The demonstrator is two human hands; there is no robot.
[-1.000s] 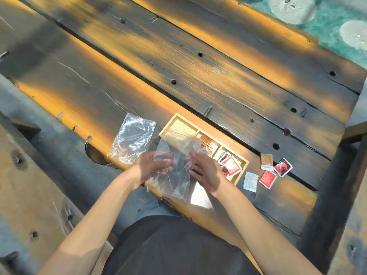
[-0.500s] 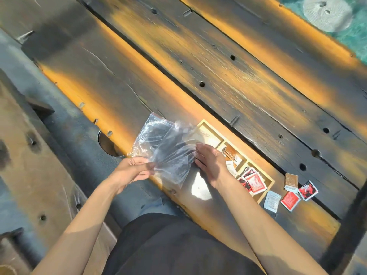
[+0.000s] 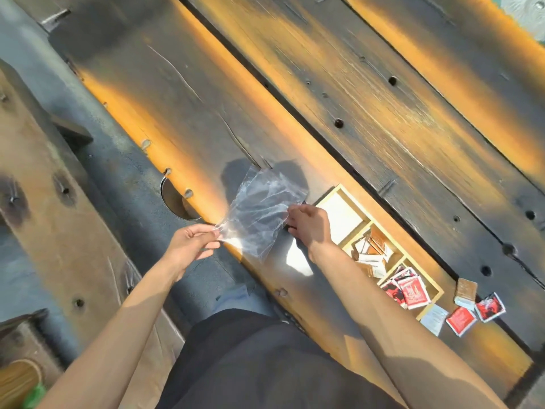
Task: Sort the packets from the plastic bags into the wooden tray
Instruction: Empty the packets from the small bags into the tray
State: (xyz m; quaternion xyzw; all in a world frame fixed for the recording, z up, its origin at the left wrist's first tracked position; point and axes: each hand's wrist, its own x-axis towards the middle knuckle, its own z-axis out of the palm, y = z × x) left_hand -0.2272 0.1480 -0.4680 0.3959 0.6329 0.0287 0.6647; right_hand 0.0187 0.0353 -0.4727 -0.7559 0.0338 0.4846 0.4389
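A clear, empty plastic bag (image 3: 259, 211) is stretched flat over the table's near edge. My left hand (image 3: 191, 246) pinches its near-left corner and my right hand (image 3: 309, 228) holds its right edge. Just right of my right hand lies the wooden tray (image 3: 330, 199) with three compartments: the far one bare, the middle one with brown and white packets (image 3: 373, 252), the near one with red packets (image 3: 408, 290). Loose packets lie right of the tray: a brown one (image 3: 466, 290), two red ones (image 3: 460, 320) and a white one (image 3: 433, 318).
The table is dark, weathered wooden planks (image 3: 354, 113) with bolt holes and a round notch (image 3: 177, 199) in the near edge. A bench (image 3: 59, 231) runs along the left. A round wooden object (image 3: 17, 382) sits at the lower left.
The bag has been carried left, away from the tray, and spread over where the other bag lay. My view has swung, so the tray now sits to the right.
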